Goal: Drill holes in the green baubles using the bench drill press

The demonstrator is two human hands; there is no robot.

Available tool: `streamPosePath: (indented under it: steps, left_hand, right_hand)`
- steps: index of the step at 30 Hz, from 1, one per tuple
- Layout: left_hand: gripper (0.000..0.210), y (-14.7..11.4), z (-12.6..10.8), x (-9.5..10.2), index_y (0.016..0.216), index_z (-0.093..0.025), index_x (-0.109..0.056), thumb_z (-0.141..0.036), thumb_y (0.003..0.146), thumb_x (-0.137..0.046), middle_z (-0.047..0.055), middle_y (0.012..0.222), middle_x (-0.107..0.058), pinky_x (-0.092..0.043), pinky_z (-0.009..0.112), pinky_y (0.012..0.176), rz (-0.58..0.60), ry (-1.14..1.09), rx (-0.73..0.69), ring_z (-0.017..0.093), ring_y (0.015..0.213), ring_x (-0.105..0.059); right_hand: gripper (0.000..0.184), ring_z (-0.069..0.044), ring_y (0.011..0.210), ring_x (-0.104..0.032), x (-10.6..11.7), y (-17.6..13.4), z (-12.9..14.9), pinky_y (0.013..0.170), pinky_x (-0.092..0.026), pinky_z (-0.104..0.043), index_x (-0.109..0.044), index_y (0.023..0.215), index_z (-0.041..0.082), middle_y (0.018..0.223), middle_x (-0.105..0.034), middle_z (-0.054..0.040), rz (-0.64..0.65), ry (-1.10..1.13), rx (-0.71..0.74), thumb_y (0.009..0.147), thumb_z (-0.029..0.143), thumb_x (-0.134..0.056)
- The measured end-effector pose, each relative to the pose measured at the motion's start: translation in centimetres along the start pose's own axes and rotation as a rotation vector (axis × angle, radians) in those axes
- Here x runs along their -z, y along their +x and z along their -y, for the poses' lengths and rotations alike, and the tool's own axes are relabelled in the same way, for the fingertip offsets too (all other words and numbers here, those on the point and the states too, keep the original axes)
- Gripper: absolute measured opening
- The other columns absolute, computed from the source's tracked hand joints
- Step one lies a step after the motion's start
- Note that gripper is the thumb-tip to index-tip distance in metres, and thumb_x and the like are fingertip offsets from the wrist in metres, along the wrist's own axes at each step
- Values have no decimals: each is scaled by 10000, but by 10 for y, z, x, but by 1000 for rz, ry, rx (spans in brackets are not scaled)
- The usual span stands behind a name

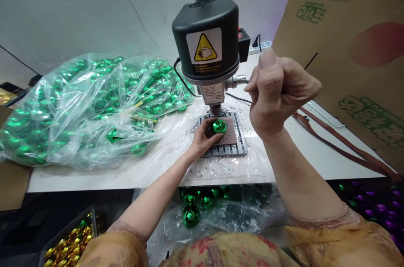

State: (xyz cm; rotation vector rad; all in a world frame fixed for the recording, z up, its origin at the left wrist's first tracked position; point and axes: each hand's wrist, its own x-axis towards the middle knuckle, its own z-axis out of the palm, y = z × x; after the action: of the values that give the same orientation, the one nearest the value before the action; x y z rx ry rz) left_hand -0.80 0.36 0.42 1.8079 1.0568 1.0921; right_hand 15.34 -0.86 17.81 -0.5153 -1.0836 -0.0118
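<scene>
Got 1 shiny green faceted ball [220,125] pinched in the left hand [203,137], with the thumb on the near side and fingers around the far side, right under the chuck [215,109] of a black-topped drill press [189,44]. Can't tell from here about any contact between those 2. Also can see a brownish pad [232,132] beneath the ball, lying on a slotted grey base plate [241,150].

Got the right hand [279,90] clenched tight, wrapped around the end of a thin metal lever [242,81] coming off the machine's side.

As for the surface: see a white table [78,180], pretty messy with dark specks around the base plate, and partly covered by clear plastic film [252,170]. Left of the press, find 1 big clear bag [91,111] stuffed with green balls. Over on the right, spot a brown strap [341,145] and a huge cardboard box [334,86] with green print and a red patch.

Farther back, notice a pale wall [72,6], 1 white cable [140,20] and a power strip [264,46].

Below the table edge, find more green balls [191,216] with plastic around, gold balls [69,241] at lower left, purple balls [375,204] at lower right.
</scene>
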Motion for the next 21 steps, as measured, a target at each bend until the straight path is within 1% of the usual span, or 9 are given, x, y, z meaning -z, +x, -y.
streamPosePath:
  steps: [4,9,12,15,19,21]
  left_hand:
    - [588,0,-2,-1,1257,-215,-568,-482,789,-803,90,1178,-681,-531,422,977,-11,-12,-3,261,1089,-660]
    - [594,-1,-2,-1,1276,-217,-563,-488,801,-793,92,1193,-679,-527,419,996,0,-28,-5,262,1107,-659]
    - [592,-2,-3,-1,1276,-214,-565,-487,803,-793,94,1185,-683,-532,419,990,-5,-13,-9,264,1100,-664]
    - [588,-2,-4,-1,1269,-207,-565,-484,803,-793,99,1187,-683,-534,424,990,-9,-12,-2,269,1105,-666]
    - [587,-2,-7,-2,1268,-206,-559,-483,806,-792,100,1199,-682,-546,413,978,-1,-34,13,270,1114,-668]
    - [583,-3,-9,-2,1259,-206,-562,-490,805,-792,97,1180,-687,-553,408,970,-1,-44,15,267,1101,-674]
  right_hand:
    - [425,-64,404,-349,2,-6,-3,440,-284,-303,-420,524,209,451,-387,55,-24,94,30,920,248,-569]
    - [408,-36,399,-329,0,-11,-7,433,-238,-267,-395,526,188,460,-359,67,-51,190,73,894,197,-570]
    - [407,-21,405,-324,0,-13,-10,444,-226,-253,-402,518,174,459,-365,70,-63,184,73,891,172,-567]
    - [448,-10,407,-308,2,-18,-13,459,-203,-246,-368,492,156,447,-322,71,-92,160,81,897,168,-558]
    - [513,-7,412,-351,8,-24,-18,462,-208,-238,-305,474,141,455,-302,63,-56,107,130,916,200,-559]
    - [514,-1,409,-339,10,-25,-20,451,-205,-229,-290,483,136,457,-287,61,-51,96,151,913,188,-566]
